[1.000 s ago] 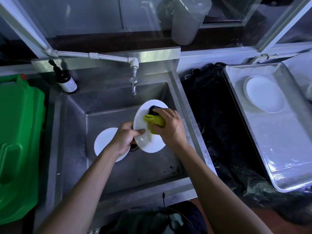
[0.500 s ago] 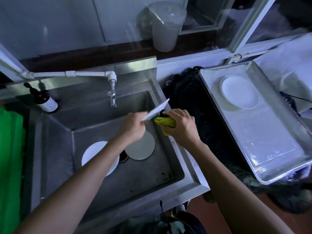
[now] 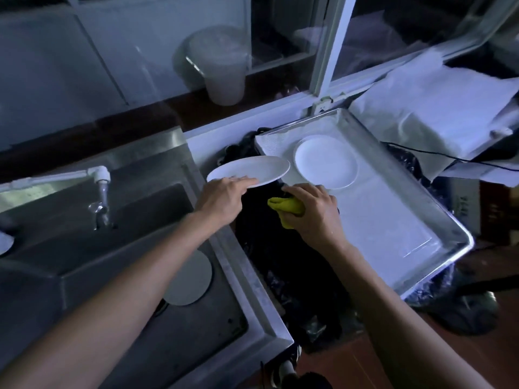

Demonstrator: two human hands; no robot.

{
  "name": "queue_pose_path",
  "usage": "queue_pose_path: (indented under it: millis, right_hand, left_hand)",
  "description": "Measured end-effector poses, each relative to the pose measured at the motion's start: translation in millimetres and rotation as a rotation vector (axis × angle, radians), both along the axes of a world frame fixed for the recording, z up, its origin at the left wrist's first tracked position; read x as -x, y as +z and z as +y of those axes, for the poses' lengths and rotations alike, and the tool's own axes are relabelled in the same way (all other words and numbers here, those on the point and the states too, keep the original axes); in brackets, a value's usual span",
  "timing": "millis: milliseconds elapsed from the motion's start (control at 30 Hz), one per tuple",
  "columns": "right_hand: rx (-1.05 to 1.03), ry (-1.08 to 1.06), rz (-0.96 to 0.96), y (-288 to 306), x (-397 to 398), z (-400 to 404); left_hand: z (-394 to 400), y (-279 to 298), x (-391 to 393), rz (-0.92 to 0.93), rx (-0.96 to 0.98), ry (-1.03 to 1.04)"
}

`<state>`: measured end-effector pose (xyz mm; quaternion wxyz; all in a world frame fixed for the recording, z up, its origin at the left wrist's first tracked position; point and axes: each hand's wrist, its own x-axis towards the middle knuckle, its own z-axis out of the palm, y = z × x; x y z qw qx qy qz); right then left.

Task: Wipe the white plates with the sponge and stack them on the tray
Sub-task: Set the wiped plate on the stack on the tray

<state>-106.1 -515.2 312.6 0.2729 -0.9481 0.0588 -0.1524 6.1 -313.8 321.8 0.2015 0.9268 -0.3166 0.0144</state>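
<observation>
A grey plate (image 3: 188,279) is lying in the sink (image 3: 254,313) nearest us, the right hand (image 3: 311,213) is clutching the yellow sponge (image 3: 286,207), and the left hand (image 3: 222,197) is gripping a white plate (image 3: 252,168) by its edge — holding it level just beside the tray (image 3: 438,228) — where another white plate (image 3: 325,161) is resting

Hidden and cut-off parts around the hands

Most of the yellow sponge (image 3: 285,207) is covered by the right hand (image 3: 311,213) (only its left end shows). A plate (image 3: 191,279) in the sink is partly hidden under the left forearm, and another plate (image 3: 5,242), far left of the left hand (image 3: 222,199), is cut by the edge.
</observation>
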Motion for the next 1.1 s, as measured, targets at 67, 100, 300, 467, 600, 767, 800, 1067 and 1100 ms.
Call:
queue_pose_path:
  millis: [67,100,300,467,600,767,800,1067,1100]
  right_hand:
    - [-0.015,-0.024,-0.008,-1,4,-29]
    - [-0.025,-0.037,-0.013,-2,6,-42]
    - [-0.050,-0.116,-0.024,-18,16,-108]
    - [-0.064,-0.125,0.020,-32,19,-143]
    - [-0.099,-0.134,0.057,-43,18,-160]
    - [-0.117,-0.134,0.104,-56,15,-174]
    - [-0.116,-0.136,0.107,-59,15,-176]
    - [-0.144,-0.142,0.140,-72,14,-184]
    - [-0.143,-0.141,0.144,-73,14,-185]
  left_hand:
    - [-34,-3,-5,-0.008,0.004,-0.039]
    - [-50,-5,-8,-0.020,-0.001,-0.056]
    - [-139,-32,-19,-0.061,-0.068,-0.129]
    - [-197,-58,-32,-0.029,-0.153,-0.153]
    - [-222,-78,-40,-0.028,-0.199,-0.139]
    - [-235,-93,-44,-0.027,-0.277,-0.143]
    - [-237,-95,-42,-0.045,-0.287,-0.153]
    - [-256,-116,-28,-0.043,-0.619,-0.249]
    - [-256,-119,-27,-0.037,-0.631,-0.257]
